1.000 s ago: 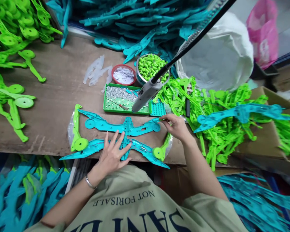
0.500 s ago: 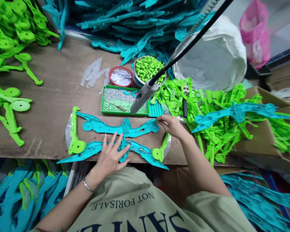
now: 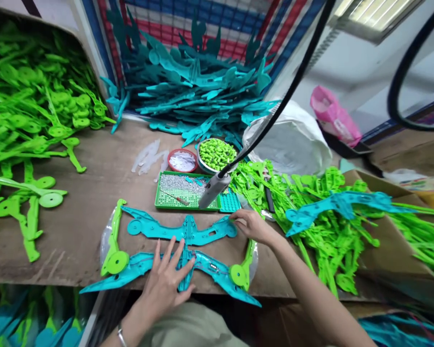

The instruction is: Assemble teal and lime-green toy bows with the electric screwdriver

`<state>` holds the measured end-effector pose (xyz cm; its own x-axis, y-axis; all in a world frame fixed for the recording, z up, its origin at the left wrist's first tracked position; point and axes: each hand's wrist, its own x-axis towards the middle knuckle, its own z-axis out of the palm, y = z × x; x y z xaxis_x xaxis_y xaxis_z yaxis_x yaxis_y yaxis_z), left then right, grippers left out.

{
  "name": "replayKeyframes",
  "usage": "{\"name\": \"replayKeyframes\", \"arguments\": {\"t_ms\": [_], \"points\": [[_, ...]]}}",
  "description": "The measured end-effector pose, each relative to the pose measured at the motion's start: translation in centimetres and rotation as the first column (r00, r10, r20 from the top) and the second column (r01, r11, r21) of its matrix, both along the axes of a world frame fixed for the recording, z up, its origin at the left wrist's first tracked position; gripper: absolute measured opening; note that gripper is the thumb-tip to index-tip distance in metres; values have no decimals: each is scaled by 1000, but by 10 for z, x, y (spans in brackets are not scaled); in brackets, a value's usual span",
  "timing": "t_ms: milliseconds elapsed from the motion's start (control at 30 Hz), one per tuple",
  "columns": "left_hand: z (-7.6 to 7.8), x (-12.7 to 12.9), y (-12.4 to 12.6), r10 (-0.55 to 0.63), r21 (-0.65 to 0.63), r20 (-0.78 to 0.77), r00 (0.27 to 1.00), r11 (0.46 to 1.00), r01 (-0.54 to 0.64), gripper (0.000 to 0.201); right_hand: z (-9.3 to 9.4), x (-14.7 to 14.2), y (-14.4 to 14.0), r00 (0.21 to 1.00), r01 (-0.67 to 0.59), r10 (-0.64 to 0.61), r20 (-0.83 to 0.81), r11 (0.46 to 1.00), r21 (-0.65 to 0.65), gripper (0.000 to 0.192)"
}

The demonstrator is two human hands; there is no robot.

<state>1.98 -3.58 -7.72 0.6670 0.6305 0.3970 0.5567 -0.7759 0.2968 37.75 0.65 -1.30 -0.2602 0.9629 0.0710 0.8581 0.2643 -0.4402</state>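
The left hand (image 3: 166, 282) lies flat, fingers spread, on the middle of the near teal plastic bow-shaped shell (image 3: 210, 267), which rests along the near edge of the brown wooden table (image 3: 94, 193). The right hand (image 3: 251, 225) pinches the right tip of the far teal plastic bow-shaped shell (image 3: 159, 229), just beyond the first. A grey hanging electric screwdriver (image 3: 211, 189) dangles over the green perforated plastic tray of small silver screws (image 3: 181, 185). Loose bright green plastic parts (image 3: 311, 202) pile to the right.

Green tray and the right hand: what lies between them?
In the head view, only the hanging screwdriver's tip and bare wooden bench separate the green tray from the right hand.
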Motion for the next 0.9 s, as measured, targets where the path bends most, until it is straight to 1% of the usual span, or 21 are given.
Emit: {"name": "replayKeyframes", "arguments": {"t_ms": [67, 133, 167, 233, 267, 300, 367, 433, 533, 633, 733, 833, 900], "points": [[-1, -1, 0, 0, 31, -7, 1000, 1000, 0, 53, 15, 2, 13, 999, 38, -38, 4, 999, -22, 25], [-1, -1, 1, -9, 48, -32, 999, 999, 11, 54, 29, 5, 37, 992, 123, -122, -17, 990, 64, 26], [0, -1, 1, -13, 50, -41, 999, 999, 15, 55, 36, 7, 54, 982, 187, -183, -45, 973, 135, 26], [0, -2, 1, -16, 45, -39, 999, 999, 18, 56, 45, 9, 90, 938, 345, -324, -122, 906, 245, 26], [-1, -2, 1, -15, 40, -27, 1000, 999, 16, 57, 47, 10, 107, 912, 408, -380, -152, 875, 262, 26], [-1, -1, 1, -11, 35, -11, 1000, 999, 11, 57, 48, 10, 124, 901, 432, -401, -163, 862, 266, 28], [-3, -1, 1, -2, 28, 25, 1000, 1000, 2, 58, 46, 10, 150, 892, 451, -419, -170, 854, 260, 29], [-3, -1, 1, 1, 24, 46, 999, 1000, -2, 58, 42, 10, 166, 893, 448, -416, -172, 859, 247, 29], [-3, 0, 1, -5, 16, 50, 999, 1000, 4, 57, 37, 12, 174, 891, 447, -407, -200, 862, 238, 28], [-1, 1, 1, -3, 9, 53, 999, 1000, 2, 57, 35, 17, 173, 885, 448, -389, -258, 863, 235, 28], [0, 1, 1, 3, 7, 45, 999, 1000, -4, 57, 34, 24, 169, 865, 455, -371, -337, 864, 215, 23], [1, 1, 1, -3, 9, 34, 999, 1000, 2, 56, 36, 31, 157, 843, 453, -348, -410, 870, 193, 25], [2, 1, 2, -7, -2, 27, 1000, 1000, 7, 55, 43, 32, 140, 834, 437, -325, -447, 882, 174, 29]]}}
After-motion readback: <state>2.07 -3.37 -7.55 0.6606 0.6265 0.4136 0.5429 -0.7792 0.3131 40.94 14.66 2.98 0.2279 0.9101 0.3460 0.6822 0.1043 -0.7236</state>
